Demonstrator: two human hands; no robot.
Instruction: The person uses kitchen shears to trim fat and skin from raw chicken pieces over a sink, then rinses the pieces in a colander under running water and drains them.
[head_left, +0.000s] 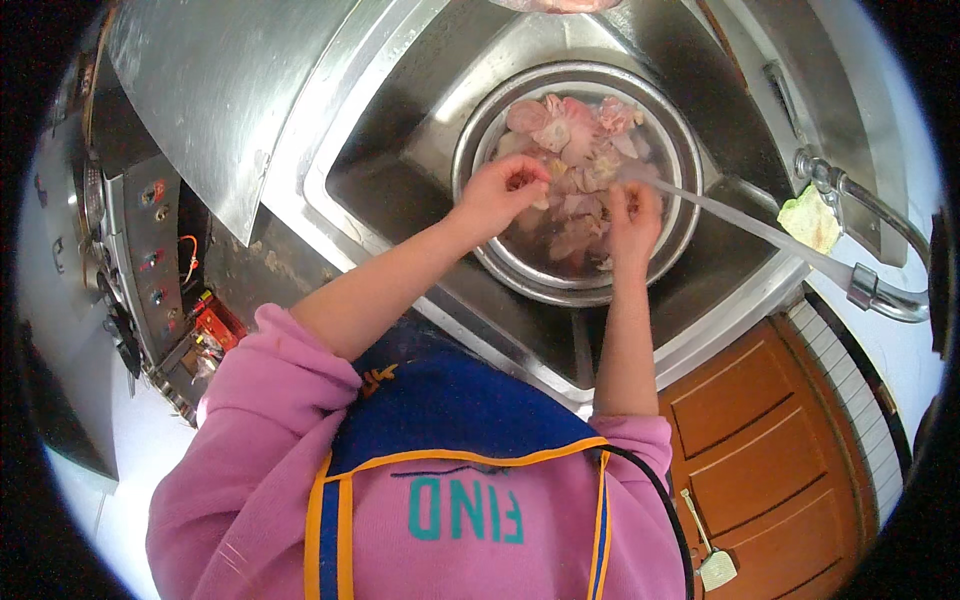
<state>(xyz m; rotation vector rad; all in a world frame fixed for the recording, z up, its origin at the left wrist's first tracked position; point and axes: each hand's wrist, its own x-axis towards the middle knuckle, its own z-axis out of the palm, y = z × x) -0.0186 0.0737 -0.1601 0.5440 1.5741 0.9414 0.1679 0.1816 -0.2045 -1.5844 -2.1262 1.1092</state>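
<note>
Pale pink pieces of raw meat (577, 131), perhaps poultry, lie in water in a round stainless steel basin (581, 71). My left hand (510, 187) is over the basin's left part, its fingers curled, with a small pale piece at the fingertips. On the right side of the basin, my right hand (636, 214) has its fingers bent down among the pieces; whether it grips one is hidden. A stream of water (750, 223) runs from the metal faucet (874, 289) into the basin beside my right hand.
The basin stands in a stainless steel sink (420, 217). A pale green cloth or sponge (810, 219) is by the faucet's base. Part of another container (559, 4) shows at the top edge. A fly swatter (716, 566) lies near the brown panelled door (750, 420).
</note>
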